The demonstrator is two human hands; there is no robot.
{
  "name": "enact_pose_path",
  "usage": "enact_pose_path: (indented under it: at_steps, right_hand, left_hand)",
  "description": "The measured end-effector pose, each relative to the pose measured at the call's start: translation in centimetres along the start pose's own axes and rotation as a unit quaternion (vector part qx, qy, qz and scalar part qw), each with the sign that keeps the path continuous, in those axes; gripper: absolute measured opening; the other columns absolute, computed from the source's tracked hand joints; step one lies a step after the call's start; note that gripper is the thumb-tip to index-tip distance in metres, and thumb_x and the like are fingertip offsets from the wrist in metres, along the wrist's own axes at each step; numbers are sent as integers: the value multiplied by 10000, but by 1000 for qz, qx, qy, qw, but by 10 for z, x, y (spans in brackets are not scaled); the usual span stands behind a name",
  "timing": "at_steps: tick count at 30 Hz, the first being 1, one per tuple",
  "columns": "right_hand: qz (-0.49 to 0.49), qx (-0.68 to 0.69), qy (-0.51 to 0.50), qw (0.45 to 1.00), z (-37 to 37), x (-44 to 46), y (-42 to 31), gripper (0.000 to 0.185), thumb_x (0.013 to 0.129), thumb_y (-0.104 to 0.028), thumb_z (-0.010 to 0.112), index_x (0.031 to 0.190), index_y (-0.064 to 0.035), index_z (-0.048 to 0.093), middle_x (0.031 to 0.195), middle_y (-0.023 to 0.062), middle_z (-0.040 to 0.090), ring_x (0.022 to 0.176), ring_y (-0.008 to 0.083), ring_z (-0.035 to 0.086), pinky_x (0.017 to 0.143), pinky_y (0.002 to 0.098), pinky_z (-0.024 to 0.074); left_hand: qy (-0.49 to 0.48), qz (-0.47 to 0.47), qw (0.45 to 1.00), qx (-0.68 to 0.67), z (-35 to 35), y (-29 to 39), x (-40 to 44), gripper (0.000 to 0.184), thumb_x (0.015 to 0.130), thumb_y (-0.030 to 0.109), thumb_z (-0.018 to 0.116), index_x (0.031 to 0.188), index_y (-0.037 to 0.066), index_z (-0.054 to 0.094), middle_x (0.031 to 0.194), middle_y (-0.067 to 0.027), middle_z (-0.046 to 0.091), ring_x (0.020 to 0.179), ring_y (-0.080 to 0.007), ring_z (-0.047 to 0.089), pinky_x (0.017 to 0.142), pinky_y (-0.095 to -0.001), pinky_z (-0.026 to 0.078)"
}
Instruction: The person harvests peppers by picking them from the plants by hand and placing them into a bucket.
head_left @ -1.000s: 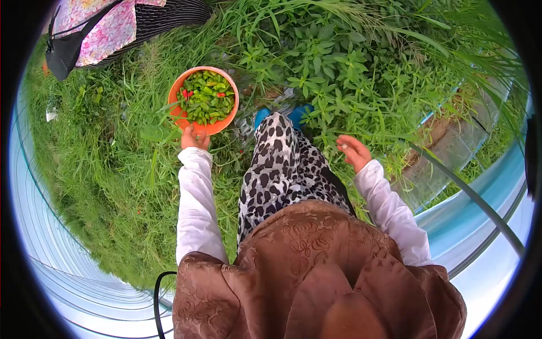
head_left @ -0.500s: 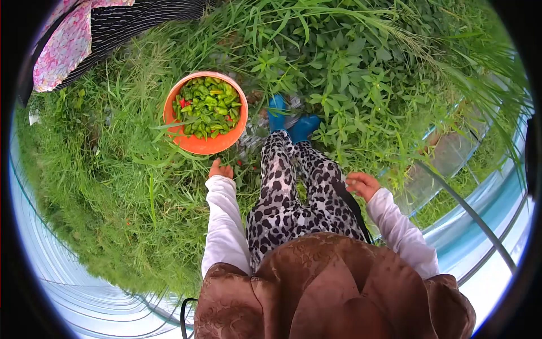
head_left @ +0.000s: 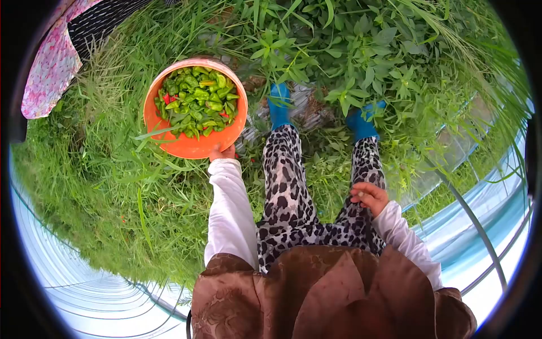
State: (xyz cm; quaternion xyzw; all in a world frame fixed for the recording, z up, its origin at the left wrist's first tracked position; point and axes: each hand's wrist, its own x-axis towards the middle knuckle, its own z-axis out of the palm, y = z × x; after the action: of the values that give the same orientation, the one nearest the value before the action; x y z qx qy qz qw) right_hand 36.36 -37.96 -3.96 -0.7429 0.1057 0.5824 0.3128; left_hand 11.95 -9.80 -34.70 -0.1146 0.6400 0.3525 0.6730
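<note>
An orange bucket [head_left: 195,148] stands in the grass to the left of my legs, its mouth facing up toward me. Inside lies a heap of green peppers [head_left: 199,104], with a few red ones among them. My left hand [head_left: 223,152] grips the near rim of the bucket; some of its fingers are hidden by the wall. In front of my right thigh hangs my right hand [head_left: 371,198], fingers loosely bent and apart, with nothing visible in it.
Leafy plants [head_left: 361,56] grow close around my blue boots [head_left: 279,107]. Tall grass [head_left: 113,186] covers the left side. A curved pole [head_left: 474,212] and plastic sheeting [head_left: 451,240] stand at right. Floral and striped cloth [head_left: 53,65] shows at upper left.
My left hand has reached forward and taken hold of the bucket's rim. My right boot has stepped out to the right, and my right hand now hangs before the thigh.
</note>
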Motion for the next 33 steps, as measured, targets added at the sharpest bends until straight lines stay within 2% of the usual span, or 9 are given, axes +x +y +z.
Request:
enact_pose_path:
  at_steps: [6,9,12,17,20,22,25,28,33]
  right_hand:
    - [-41,1,-33,999,-20,28,-13,286,860,-185,519,1115,-57,526,989,55,615,816,137,608,626,208,421]
    - [-51,-21,-35,998,-27,36,-24,284,857,-184,523,1113,-61,530,988,53,616,822,132,609,606,206,414]
    - [-49,-7,-29,998,-35,44,-27,293,857,-204,520,1119,-75,528,996,46,613,827,126,607,617,205,410]
    - [-19,-31,-12,999,-48,47,-35,293,852,-212,508,1114,-84,535,1007,38,607,841,124,602,643,224,414]
    - [-8,-17,-4,1000,-67,54,-29,283,841,-179,503,1106,-86,541,999,34,608,821,118,599,670,219,409]
    - [-1,-21,-3,1000,-64,63,-34,279,843,-169,498,1103,-79,541,994,39,608,818,119,596,670,221,415]
    - [-48,-6,-27,998,-60,71,-42,261,851,-105,485,1100,-44,530,984,50,602,850,125,585,713,234,440]
    - [-115,9,-69,991,-57,90,-51,251,825,-26,503,1073,-21,536,976,67,580,899,134,555,787,260,464]
    - [-299,-220,-70,926,-36,124,-114,288,805,-86,546,1085,-25,513,972,88,568,871,173,561,751,287,457]
  left_hand:
    - [-115,32,993,-9,19,-2,-9,343,680,-53,465,1022,-26,476,983,-149,572,753,-255,573,488,-249,468]
    - [-86,18,994,-69,74,-21,-40,386,673,-26,496,1057,-50,475,1052,-183,560,905,-306,583,416,-224,386]
    - [-168,-123,972,-113,66,-40,-18,346,719,25,470,1052,-68,486,1041,-208,566,963,-341,566,389,-222,386]
    - [-116,-68,985,-108,79,-83,-18,329,764,72,440,1056,-69,497,1024,-199,576,933,-342,579,513,-239,472]
    - [-110,-115,986,-51,88,-68,-53,445,854,332,448,1081,-49,485,1024,-204,572,987,-346,551,635,-314,503]
    - [-94,-165,962,198,95,-52,-77,606,848,509,414,1142,-20,442,1024,-195,568,992,-323,557,568,-263,444]
    - [-124,56,860,492,110,-40,-110,429,855,379,485,1054,3,538,791,-99,631,632,-157,629,414,-189,311]
    - [-90,313,833,446,130,-31,-75,450,805,192,600,1174,-17,451,777,-113,577,601,-150,571,533,-255,465]
    - [-16,305,864,401,168,-40,11,324,816,123,579,1108,25,477,794,-115,583,582,-167,557,499,-276,452]
